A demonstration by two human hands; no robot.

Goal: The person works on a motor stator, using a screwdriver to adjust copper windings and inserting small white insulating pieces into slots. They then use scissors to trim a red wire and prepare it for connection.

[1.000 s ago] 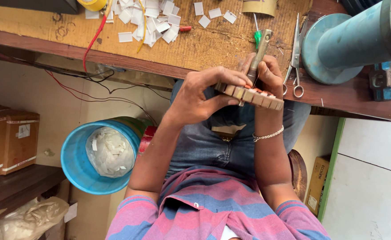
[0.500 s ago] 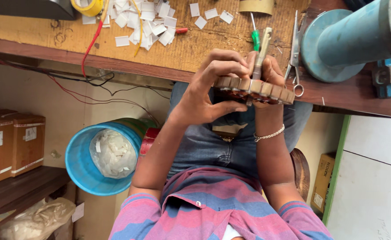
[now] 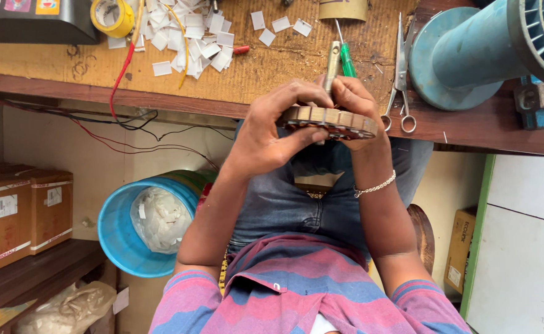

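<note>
A person in a pink and blue striped shirt and jeans sits at a worn wooden workbench (image 3: 272, 68), seen from above by a head-worn camera. Both hands are raised just off the near edge of the bench, holding a round, flat wooden-looking ring with copper-coloured wire windings around its rim (image 3: 328, 120); it appears to be a motor winding part.

The left hand (image 3: 272, 133) grips the ring from its left side, thumb underneath and fingers curled over the top, which seems to steady it at eye level. The right hand (image 3: 355, 102), with a silver bead bracelet (image 3: 376, 184) on its wrist, closes around the ring's far right side and also pinches a slim brass-coloured metal rod (image 3: 332, 65) that stands upright behind the ring, probably a tool kept ready against the windings.

On the bench, near the far edge, lie scattered small white paper slips (image 3: 185, 37), a roll of yellow tape (image 3: 112, 17) and a red wire (image 3: 123, 68). A green-handled screwdriver (image 3: 345, 55) lies just beside the rod, steel scissors (image 3: 399, 80) lie near the right hand, and a large blue plastic spool (image 3: 476, 49) rests at the right end.

Below the bench stand a blue bucket holding white plastic (image 3: 142, 222) and brown cardboard boxes (image 3: 18, 210) on a low shelf at the left.
</note>
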